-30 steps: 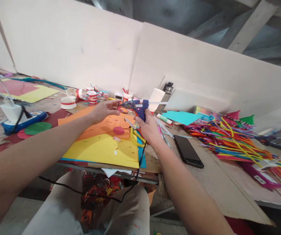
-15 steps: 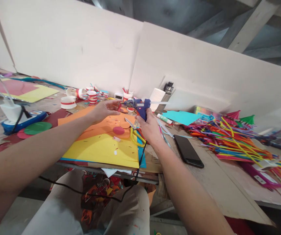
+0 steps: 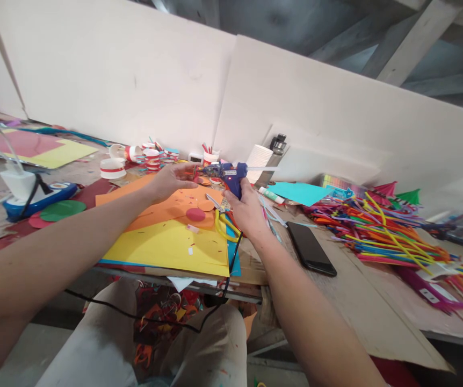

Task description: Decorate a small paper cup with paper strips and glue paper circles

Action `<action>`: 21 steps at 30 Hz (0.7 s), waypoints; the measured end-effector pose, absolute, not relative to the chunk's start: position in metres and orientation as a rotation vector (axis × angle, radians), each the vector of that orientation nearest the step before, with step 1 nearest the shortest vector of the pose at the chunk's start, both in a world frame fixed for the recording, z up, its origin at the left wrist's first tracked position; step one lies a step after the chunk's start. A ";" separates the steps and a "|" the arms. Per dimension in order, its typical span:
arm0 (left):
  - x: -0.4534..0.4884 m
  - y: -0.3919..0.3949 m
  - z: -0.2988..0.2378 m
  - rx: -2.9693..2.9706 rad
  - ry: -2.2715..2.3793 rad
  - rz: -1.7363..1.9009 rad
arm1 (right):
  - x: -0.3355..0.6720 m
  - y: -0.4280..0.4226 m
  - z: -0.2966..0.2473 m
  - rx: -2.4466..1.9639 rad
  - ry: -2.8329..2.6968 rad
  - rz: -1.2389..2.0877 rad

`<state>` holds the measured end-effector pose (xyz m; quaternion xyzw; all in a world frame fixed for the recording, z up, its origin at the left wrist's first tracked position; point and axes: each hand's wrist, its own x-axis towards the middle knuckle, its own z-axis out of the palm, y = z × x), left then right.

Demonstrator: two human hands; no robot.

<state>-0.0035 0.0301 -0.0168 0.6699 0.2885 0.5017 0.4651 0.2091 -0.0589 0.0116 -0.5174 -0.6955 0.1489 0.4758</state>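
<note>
My right hand [image 3: 250,209] is wrapped round the handle of a blue hot glue gun [image 3: 233,172], held level above the table with its nozzle to the left. A whitish glue stick [image 3: 262,169] juts from its back, and a black cord [image 3: 233,263] hangs from its grip. My left hand [image 3: 173,183] is at the nozzle end, fingers pinched on something small and reddish that I cannot make out. Below lie orange paper [image 3: 167,207], yellow paper [image 3: 171,247] and yellow-handled scissors [image 3: 224,227].
A black phone [image 3: 311,248] lies right of my right forearm, near a pile of pipe cleaners [image 3: 376,231]. Stacked paper cups [image 3: 259,161] and red-and-white cup rings [image 3: 113,168] stand behind. At left is a blue power strip [image 3: 40,201] with a white charger [image 3: 17,181].
Almost nothing differs. My left hand has shifted very slightly at the nozzle; the glue gun stays in place in my right hand.
</note>
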 end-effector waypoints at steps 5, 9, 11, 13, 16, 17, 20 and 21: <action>-0.004 0.029 -0.015 1.656 0.721 1.238 | 0.209 -0.059 0.011 -1.254 -1.726 0.351; -0.003 0.027 -0.012 1.638 0.734 1.260 | 0.210 -0.059 0.010 -1.260 -1.743 0.352; -0.003 0.027 -0.012 1.625 0.731 1.257 | 0.210 -0.059 0.010 -1.256 -1.742 0.355; -0.003 0.027 -0.012 1.624 0.725 1.257 | 0.210 -0.058 0.010 -1.241 -1.733 0.357; -0.003 0.027 -0.013 1.624 0.713 1.235 | 0.210 -0.059 0.011 -1.242 -1.708 0.364; -0.003 0.026 -0.013 1.622 0.706 1.226 | 0.210 -0.059 0.011 -1.251 -1.698 0.368; -0.002 0.025 -0.013 1.609 0.692 1.213 | 0.209 -0.060 0.012 -1.264 -1.681 0.390; -0.002 0.024 -0.013 1.607 0.691 1.212 | 0.208 -0.061 0.012 -1.258 -1.678 0.398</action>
